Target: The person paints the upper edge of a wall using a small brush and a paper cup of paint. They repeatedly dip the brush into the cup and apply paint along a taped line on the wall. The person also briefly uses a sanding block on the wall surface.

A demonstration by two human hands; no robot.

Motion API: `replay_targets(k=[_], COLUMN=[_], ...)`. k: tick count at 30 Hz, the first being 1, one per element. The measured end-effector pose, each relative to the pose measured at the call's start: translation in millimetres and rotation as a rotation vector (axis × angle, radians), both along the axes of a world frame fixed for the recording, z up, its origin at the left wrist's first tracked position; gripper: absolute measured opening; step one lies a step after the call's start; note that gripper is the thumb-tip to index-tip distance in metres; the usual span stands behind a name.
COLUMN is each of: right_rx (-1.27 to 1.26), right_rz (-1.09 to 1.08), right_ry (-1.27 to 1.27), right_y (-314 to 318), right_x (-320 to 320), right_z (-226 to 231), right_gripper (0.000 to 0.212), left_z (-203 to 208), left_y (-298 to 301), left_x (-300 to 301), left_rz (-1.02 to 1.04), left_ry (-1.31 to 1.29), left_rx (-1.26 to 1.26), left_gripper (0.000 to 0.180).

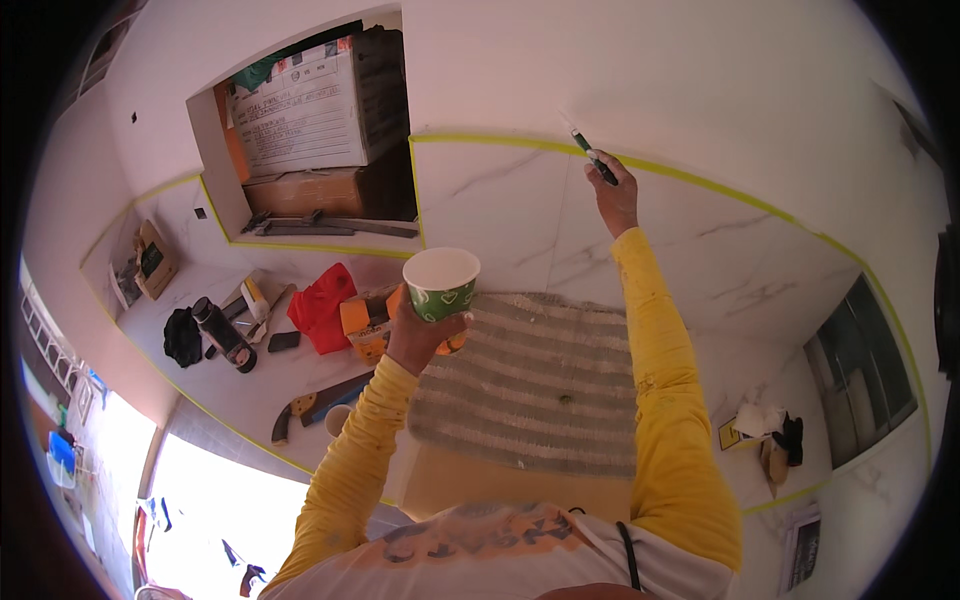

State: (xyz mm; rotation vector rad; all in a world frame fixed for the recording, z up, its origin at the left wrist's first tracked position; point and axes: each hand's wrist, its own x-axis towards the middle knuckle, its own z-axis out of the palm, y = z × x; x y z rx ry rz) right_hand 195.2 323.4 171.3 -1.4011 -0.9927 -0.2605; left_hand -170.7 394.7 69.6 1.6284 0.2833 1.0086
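Right hand (612,190): up at the wall, thumb and fingers pinched together on the dark handle of a slim brush (580,140), no slack that I can see.
Left hand (418,335): lower and nearer the body, wrapped round a green paper cup (442,290), spread just as wide as the cup, thumb along its right side.
Brush, where: in front of the pale wall (680,80), beside the yellow tape (720,187) that edges the marbled tiles (500,195).
Brush, direction: pale tip up and to the left, handle end down and to the right; the long axis slants, crossing the line of the tape.
Cup, direction: mouth facing up, near upright, white rim towards us, above the striped cloth (540,385).
Hard to see: the brush tip melts into the pale wall, so whether it touches I can't tell; whatever is in the cup I can't make out either.
Hidden: the fingers behind the cup, and part of the orange box (360,325) behind the left hand.
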Motion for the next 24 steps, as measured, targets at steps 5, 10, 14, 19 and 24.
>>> replay_targets(k=[5, 10, 14, 19, 24], right_rx=[-0.013, -0.083, -0.046, -0.092, -0.085], right_rz=[-0.183, -0.386, -0.626, -0.528, -0.236], right_ry=[-0.348, -0.315, -0.164, -0.469, -0.553], right_y=[-12, -99, -111, 3, 105], right_x=[69, 118, 113, 54, -23], right_z=[-19, -18, -15, -11, 2], right_gripper=[0.031, 0.031, 0.033, 0.033, 0.031], left_z=[-27, -38, -52, -73, -90], left_y=[9, 8, -3, -15, -18], left_x=[-49, -119, -163, -175, -179], left_rz=[0.038, 0.19, 0.269, 0.319, 0.302], left_ry=[0.044, 0.161, 0.245, 0.234, 0.153], left_rx=[-0.12, -0.081, -0.135, -0.117, -0.196], left_gripper=[0.075, 0.075, 0.076, 0.075, 0.074])
